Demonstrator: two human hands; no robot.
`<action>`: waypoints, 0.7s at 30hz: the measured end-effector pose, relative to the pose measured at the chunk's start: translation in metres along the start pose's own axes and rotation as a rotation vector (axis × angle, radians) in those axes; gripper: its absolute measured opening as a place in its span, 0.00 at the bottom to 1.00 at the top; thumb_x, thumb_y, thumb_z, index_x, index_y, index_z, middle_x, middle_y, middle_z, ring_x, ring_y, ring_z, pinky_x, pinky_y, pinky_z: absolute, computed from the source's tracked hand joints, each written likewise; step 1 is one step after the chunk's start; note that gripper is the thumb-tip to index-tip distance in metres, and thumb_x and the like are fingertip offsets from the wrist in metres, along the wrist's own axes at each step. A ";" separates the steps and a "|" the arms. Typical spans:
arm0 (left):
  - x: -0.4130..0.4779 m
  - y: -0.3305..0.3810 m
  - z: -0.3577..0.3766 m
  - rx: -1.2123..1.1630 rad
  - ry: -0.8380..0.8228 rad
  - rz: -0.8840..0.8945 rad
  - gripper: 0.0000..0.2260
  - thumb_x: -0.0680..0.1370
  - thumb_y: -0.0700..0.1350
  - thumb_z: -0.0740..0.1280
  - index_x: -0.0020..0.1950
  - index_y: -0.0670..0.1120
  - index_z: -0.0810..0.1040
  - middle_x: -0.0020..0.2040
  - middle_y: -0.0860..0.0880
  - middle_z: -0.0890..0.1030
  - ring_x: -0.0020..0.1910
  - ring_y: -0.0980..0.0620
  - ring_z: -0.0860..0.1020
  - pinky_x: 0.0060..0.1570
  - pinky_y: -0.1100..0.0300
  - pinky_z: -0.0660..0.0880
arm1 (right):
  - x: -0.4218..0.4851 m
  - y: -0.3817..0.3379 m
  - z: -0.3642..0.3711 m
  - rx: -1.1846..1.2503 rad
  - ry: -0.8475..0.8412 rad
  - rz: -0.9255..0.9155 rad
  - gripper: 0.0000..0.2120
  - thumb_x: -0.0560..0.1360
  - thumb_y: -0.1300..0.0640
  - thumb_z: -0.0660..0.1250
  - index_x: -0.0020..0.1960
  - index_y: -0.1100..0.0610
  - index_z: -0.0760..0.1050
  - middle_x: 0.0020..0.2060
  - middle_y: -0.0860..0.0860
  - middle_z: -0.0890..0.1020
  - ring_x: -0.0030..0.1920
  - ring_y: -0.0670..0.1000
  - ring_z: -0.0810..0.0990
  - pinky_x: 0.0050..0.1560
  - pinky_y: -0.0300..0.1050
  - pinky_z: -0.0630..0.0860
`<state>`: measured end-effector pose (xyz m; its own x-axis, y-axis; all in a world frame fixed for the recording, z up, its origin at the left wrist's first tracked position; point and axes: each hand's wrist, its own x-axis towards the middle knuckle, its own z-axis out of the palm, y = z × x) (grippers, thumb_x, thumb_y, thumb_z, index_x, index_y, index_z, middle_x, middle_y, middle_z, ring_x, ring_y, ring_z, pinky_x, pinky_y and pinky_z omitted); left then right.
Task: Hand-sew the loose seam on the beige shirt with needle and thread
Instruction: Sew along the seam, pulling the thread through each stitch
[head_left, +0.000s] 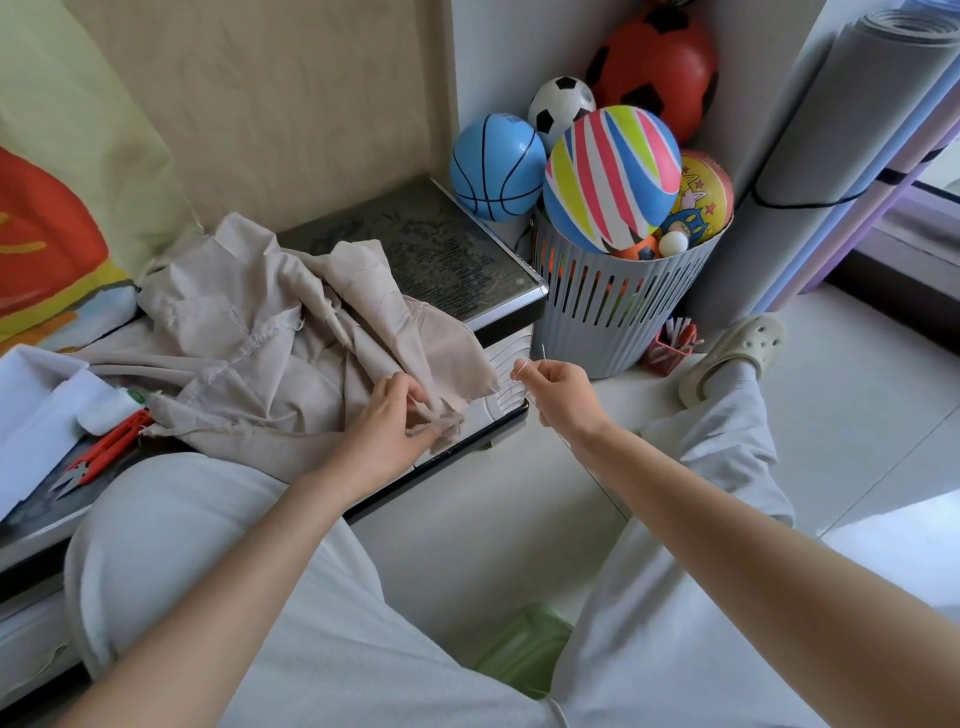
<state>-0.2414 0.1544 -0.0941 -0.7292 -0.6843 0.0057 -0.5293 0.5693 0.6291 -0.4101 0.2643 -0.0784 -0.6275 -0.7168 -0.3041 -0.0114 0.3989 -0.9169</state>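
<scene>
Evidently mid-stitch, the left grip (392, 423) pinches the seam edge of the beige shirt (249, 338) heaped on the surface (441, 249) while the right grip (558, 395) pinches the needle (543, 354) and thread (519, 368) clear of the cloth, so next its point likely needs aiming into the seam.

Matt woven beige shirt (270, 332) with frayed edges; glossy slatted plastic basket (618, 306); thin metal needle (544, 352).

The beige shirt (249, 332) piles over the left of the table (441, 244); the far right part is bare. A grey bin (623, 312) of balls (613, 176) blocks the far right. Red snips (104, 449) lie near left. The floor (483, 525) between the knees (166, 509) is open.
</scene>
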 end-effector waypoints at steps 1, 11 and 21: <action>0.000 0.000 0.000 -0.007 0.000 -0.005 0.16 0.72 0.45 0.73 0.50 0.46 0.67 0.50 0.51 0.69 0.45 0.55 0.73 0.49 0.61 0.69 | 0.000 0.001 0.000 -0.011 0.007 0.013 0.16 0.80 0.53 0.61 0.35 0.56 0.72 0.15 0.42 0.65 0.20 0.42 0.64 0.27 0.32 0.60; -0.001 -0.018 0.004 0.073 -0.172 -0.015 0.08 0.72 0.41 0.72 0.45 0.47 0.73 0.44 0.53 0.75 0.44 0.55 0.74 0.42 0.67 0.66 | 0.010 0.007 0.004 -0.304 -0.132 0.056 0.13 0.78 0.55 0.63 0.42 0.64 0.77 0.30 0.52 0.70 0.27 0.48 0.63 0.25 0.35 0.61; 0.008 -0.030 0.003 0.064 -0.186 -0.015 0.03 0.76 0.44 0.69 0.42 0.48 0.78 0.42 0.54 0.81 0.45 0.56 0.77 0.45 0.61 0.71 | 0.006 0.010 0.005 -1.151 -0.516 0.191 0.21 0.77 0.66 0.54 0.69 0.67 0.59 0.65 0.61 0.69 0.64 0.60 0.70 0.59 0.48 0.69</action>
<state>-0.2329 0.1335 -0.1151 -0.7857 -0.6000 -0.1505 -0.5626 0.5919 0.5771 -0.4098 0.2612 -0.0904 -0.3226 -0.6282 -0.7080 -0.7828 0.5976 -0.1736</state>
